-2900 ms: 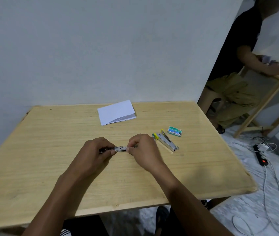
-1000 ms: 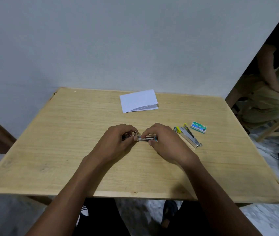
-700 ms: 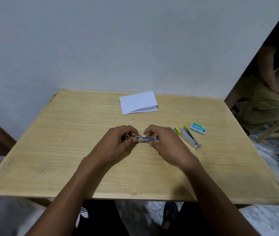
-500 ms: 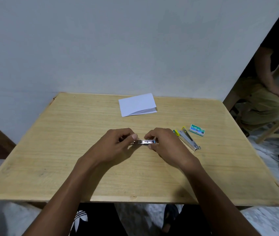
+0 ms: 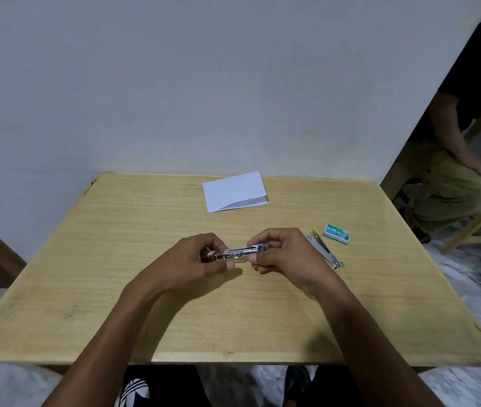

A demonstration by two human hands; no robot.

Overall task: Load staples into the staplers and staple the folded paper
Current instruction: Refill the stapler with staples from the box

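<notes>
A pale wall backs a wooden table (image 5: pixel 115 289); folded paper (image 5: pixel 234 191) lies near its far edge, a second stapler (image 5: pixel 323 250) and staple box (image 5: pixel 336 233) to the right. Mid-table, the left hand (image 5: pixel 192 264) and right hand (image 5: pixel 283 254) pinch opposite ends of a small metal stapler (image 5: pixel 239 252).

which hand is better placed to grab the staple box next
Right. The staple box lies on the table just beyond the right hand, past the yellow stapler. The left hand sits farther off and would have to cross over. Both hands hold the small stapler.
</notes>
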